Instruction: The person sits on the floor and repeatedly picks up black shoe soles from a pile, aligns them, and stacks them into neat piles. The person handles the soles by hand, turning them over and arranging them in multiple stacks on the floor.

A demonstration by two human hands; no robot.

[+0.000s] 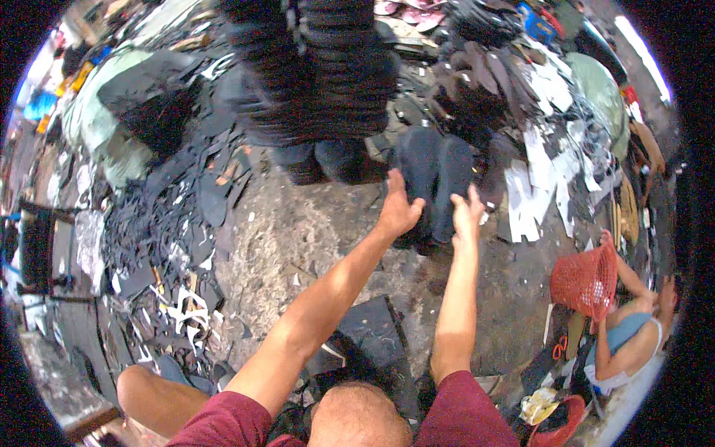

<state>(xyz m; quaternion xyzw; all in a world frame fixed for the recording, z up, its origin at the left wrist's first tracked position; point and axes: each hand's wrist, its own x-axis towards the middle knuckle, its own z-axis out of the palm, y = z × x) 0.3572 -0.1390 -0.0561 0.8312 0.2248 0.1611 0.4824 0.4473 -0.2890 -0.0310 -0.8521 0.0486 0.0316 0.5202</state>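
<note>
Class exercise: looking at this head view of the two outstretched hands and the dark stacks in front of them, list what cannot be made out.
- Tall dark stack: motion-blurred; single pieces unreadable.
- Left hand and right hand on dark soles: palms hidden, grip unclear.
- Person beside the red basket: cut off by the fisheye rim.
- Scraps at left: too small.

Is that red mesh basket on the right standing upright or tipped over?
Tipped. The red mesh basket lies on its side, its opening toward the seated person beside it.

Dirt floor (298,246): dark soles (432,179), black scraps (171,223), white offcuts (532,194).
</note>
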